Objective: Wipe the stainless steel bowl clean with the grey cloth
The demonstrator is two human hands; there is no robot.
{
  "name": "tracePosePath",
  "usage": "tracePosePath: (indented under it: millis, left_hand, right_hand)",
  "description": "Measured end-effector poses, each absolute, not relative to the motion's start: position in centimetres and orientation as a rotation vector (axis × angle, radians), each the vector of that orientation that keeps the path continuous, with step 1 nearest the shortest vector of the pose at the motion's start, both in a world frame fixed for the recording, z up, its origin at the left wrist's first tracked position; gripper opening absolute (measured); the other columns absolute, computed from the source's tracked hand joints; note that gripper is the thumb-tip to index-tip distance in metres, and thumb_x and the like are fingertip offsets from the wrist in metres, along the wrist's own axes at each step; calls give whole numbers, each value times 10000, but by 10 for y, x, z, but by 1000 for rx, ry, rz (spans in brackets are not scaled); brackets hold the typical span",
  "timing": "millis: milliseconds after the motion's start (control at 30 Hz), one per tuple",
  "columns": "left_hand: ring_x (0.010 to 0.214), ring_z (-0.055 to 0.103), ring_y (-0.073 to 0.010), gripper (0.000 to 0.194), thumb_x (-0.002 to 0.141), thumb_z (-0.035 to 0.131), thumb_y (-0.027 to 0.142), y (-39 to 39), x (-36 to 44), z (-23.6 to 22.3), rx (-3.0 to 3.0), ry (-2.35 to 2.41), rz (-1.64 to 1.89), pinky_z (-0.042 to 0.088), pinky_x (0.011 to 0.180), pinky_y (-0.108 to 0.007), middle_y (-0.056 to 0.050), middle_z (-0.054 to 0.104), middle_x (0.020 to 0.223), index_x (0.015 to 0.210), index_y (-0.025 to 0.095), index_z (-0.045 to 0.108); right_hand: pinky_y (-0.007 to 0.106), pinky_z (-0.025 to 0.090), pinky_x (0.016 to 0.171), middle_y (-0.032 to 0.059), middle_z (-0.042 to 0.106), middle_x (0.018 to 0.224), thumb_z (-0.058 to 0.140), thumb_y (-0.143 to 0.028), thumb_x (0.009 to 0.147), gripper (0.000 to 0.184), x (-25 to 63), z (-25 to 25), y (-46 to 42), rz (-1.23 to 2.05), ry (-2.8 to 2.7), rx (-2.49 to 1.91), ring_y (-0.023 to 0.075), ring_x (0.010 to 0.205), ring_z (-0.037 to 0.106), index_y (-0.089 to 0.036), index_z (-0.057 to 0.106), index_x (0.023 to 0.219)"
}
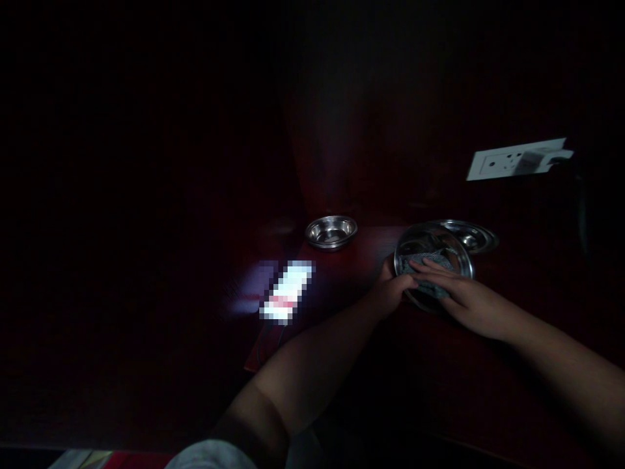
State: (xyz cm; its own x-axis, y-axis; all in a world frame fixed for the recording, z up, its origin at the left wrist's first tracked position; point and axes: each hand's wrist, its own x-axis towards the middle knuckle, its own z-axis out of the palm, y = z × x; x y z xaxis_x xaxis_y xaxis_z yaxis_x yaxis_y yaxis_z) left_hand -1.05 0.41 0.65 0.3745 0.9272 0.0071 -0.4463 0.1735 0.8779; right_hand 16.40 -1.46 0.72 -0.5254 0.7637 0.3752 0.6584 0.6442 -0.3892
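A shiny steel bowl [430, 236] is tilted toward me at the right of the head view. My left hand [392, 290] grips its left rim, thumb over the edge and the other fingers hidden behind. Inside the bowl, my right hand [452, 285] presses a grey-green cloth [424, 264] against the metal with its fingers stretched over it. Part of the cloth lies under the fingers. Directly behind the held bowl, another steel dish [476, 238] rests on the dark red surface, partly covered from sight.
Small steel bowls [332, 232], apparently stacked, stand left of my hands. A lit phone [288, 293], its screen blurred, lies nearer, with a cable beside it. On the wall at right is a white socket panel [508, 161] with a plug and hanging cord. Most surroundings are very dark.
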Motion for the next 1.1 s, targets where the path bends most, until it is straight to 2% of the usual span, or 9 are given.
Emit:
tracePosePath:
  millis: [300,433,600,733,967,1100]
  left_hand:
    - [975,579,-223,633,533,607,125,4,-10,5,997,666,1098,460,882,-390,-21,649,1016,1154,235,557]
    - [977,585,-224,634,526,610,128,4,-10,5,958,672,1106,467,875,-387,-20,654,1019,1149,230,550]
    - [978,586,-237,621,513,606,137,5,-10,5,924,690,1132,470,856,-390,-30,656,1016,1126,216,547]
    - [971,581,-232,657,485,616,139,6,-9,6,948,648,1178,461,853,-378,-33,648,1016,1133,209,528]
    - [985,576,-224,663,520,618,153,11,-11,-1,1018,598,1219,450,857,-355,-50,630,1053,1168,198,487]
    - [990,575,-225,663,538,618,149,9,-13,-2,1045,612,1225,454,840,-342,-56,624,1076,1185,196,483]
  right_hand:
    - [541,266,1129,71,319,1525,419,-101,817,533,155,8,-10,130,-2291,-1211,298,1411,224,-192,504,1335]
    - [528,273,1135,81,313,1528,437,-100,809,549,148,8,-7,23,-2237,-1310,299,1411,233,-173,484,1351]
    - [527,335,1105,135,380,1483,462,-90,775,589,147,7,-9,-103,-2220,-1436,326,1379,313,-133,477,1361]
    - [546,343,1093,170,500,1387,453,-91,754,537,149,8,-12,-100,-2238,-1470,336,1322,416,-92,555,1281]
    - [487,396,1064,113,670,1183,466,-129,768,348,147,14,-19,-30,-2267,-1496,300,1204,553,-183,687,1032]
    - [470,513,890,106,713,1048,445,-144,780,323,144,18,-27,64,-2272,-1547,302,984,660,-196,687,988]
